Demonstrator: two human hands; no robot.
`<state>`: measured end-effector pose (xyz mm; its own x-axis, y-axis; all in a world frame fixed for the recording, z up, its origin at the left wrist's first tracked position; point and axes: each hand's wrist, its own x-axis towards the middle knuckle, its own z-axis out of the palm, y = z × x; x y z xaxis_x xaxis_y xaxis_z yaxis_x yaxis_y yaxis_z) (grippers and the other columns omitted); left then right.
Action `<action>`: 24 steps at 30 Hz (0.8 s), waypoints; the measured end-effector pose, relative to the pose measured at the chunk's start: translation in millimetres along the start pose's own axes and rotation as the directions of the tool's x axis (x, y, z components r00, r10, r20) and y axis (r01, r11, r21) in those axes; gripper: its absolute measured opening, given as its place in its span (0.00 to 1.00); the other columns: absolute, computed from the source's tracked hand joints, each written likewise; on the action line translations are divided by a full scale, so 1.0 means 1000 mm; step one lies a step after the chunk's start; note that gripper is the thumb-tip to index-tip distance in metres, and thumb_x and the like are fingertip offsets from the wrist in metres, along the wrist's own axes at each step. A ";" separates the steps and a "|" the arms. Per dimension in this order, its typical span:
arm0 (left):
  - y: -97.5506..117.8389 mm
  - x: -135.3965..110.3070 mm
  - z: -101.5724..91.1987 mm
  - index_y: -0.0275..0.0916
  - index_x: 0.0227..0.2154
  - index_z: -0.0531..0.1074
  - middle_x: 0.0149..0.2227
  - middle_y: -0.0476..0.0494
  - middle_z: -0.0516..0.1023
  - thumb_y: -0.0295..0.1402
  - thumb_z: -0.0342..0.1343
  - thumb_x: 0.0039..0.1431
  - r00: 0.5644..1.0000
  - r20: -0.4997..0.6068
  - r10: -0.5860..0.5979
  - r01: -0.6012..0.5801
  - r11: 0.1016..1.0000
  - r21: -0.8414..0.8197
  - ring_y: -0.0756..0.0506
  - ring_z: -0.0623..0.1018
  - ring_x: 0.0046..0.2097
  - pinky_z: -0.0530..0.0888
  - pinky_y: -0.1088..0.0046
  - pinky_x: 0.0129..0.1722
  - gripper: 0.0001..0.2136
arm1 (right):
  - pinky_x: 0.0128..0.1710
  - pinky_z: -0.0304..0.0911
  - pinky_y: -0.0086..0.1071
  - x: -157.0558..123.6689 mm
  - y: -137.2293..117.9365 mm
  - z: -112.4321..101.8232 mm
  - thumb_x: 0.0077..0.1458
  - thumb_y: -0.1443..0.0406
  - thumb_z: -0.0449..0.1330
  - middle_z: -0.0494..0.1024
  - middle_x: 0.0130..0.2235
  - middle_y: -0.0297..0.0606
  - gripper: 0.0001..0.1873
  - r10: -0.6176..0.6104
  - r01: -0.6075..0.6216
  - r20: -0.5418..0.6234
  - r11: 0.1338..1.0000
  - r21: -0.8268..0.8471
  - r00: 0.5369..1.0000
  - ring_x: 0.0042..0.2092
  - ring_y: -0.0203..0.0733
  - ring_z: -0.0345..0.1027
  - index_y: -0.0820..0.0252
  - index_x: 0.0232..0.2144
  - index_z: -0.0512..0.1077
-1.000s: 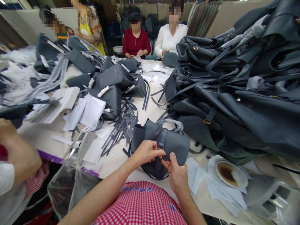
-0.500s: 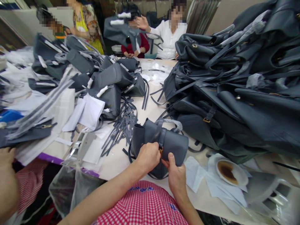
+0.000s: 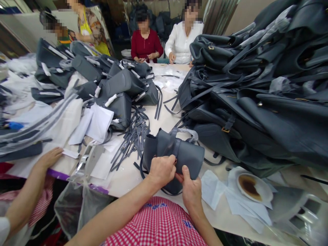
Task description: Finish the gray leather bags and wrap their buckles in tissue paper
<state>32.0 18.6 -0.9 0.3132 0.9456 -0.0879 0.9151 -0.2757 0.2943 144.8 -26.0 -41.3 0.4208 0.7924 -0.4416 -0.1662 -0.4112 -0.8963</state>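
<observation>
A small dark blue-grey handbag (image 3: 191,153) rests on the table in front of me, tilted, its handle wrapped in clear plastic. My left hand (image 3: 164,171) is closed around the strap near a small gold buckle (image 3: 175,160); its fingertips partly cover the buckle. With thumb on top and fingers beneath, my right hand (image 3: 191,184) pinches the lower edge of the bag's flap. Beyond the bag, to the left, lies a bunch of thin grey leather straps (image 3: 135,133) with metal studs.
Handbags (image 3: 123,82) are heaped at the left, and a taller bag pile (image 3: 256,109) stands at the right. A dish of brown liquid (image 3: 265,194) sits on papers near a tape dispenser (image 3: 302,212). A co-worker's hand (image 3: 52,157) is at left; other people sit across the table.
Both my hands stay on the bag, the left shifting slightly at the buckle. The bag held up across the table is out of sight. The neighbour's hand at left has reached forward onto the table.
</observation>
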 end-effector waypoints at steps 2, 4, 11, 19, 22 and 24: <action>-0.004 0.001 0.004 0.39 0.32 0.70 0.32 0.44 0.80 0.27 0.47 0.56 0.999 -0.038 -0.010 0.009 1.000 -0.023 0.42 0.79 0.34 0.69 0.70 0.31 0.06 | 0.34 0.73 0.37 0.002 0.001 0.001 0.46 0.45 0.62 0.83 0.39 0.47 0.31 0.016 -0.017 0.015 0.999 0.029 1.000 0.37 0.52 0.79 0.67 0.40 0.76; -0.007 0.002 0.006 0.39 0.30 0.70 0.30 0.44 0.79 0.27 0.48 0.55 0.997 -0.074 -0.023 0.018 0.997 -0.073 0.44 0.78 0.32 0.67 0.71 0.30 0.06 | 0.34 0.73 0.37 0.003 0.001 0.003 0.46 0.45 0.62 0.83 0.37 0.47 0.31 0.012 -0.012 -0.001 1.000 0.003 1.000 0.36 0.52 0.79 0.67 0.39 0.76; -0.012 0.006 0.014 0.38 0.16 0.64 0.15 0.55 0.61 0.25 0.53 0.43 0.958 -0.012 -0.287 0.142 0.509 -0.849 0.53 0.60 0.21 0.55 0.76 0.24 0.06 | 0.35 0.74 0.38 0.014 0.011 0.005 0.47 0.46 0.62 0.84 0.35 0.46 0.31 0.004 -0.004 0.008 0.999 0.043 1.000 0.36 0.53 0.79 0.68 0.40 0.76; -0.007 0.008 0.030 0.39 0.20 0.63 0.15 0.58 0.60 0.35 0.51 0.43 0.913 0.213 -0.347 0.231 0.010 -0.973 0.57 0.52 0.16 0.50 0.79 0.17 0.05 | 0.31 0.77 0.38 0.014 0.004 0.011 0.45 0.48 0.64 0.84 0.30 0.45 0.29 0.053 -0.064 0.072 0.985 0.163 0.996 0.29 0.50 0.79 0.68 0.38 0.73; -0.007 0.005 0.029 0.39 0.21 0.62 0.13 0.62 0.54 0.36 0.54 0.42 0.916 0.275 -0.293 0.251 -0.118 -0.961 0.58 0.48 0.15 0.48 0.80 0.16 0.08 | 0.30 0.77 0.37 0.017 0.003 0.011 0.44 0.48 0.65 0.83 0.28 0.43 0.27 0.057 -0.068 0.066 0.984 0.166 0.996 0.29 0.50 0.79 0.67 0.35 0.74; -0.010 0.003 0.027 0.39 0.21 0.63 0.13 0.63 0.52 0.36 0.56 0.41 0.921 0.308 -0.240 0.271 -0.175 -0.947 0.58 0.47 0.15 0.48 0.80 0.16 0.09 | 0.30 0.76 0.36 0.018 0.004 0.010 0.44 0.47 0.65 0.83 0.28 0.43 0.27 0.058 -0.069 0.069 0.983 0.168 0.996 0.29 0.49 0.79 0.67 0.35 0.75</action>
<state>30.2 19.7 -29.6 0.1472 0.8838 -0.4442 -0.3158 0.4675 0.8256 143.0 -9.0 -53.5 0.3478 0.7964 -0.4947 -0.3420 -0.3835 -0.8579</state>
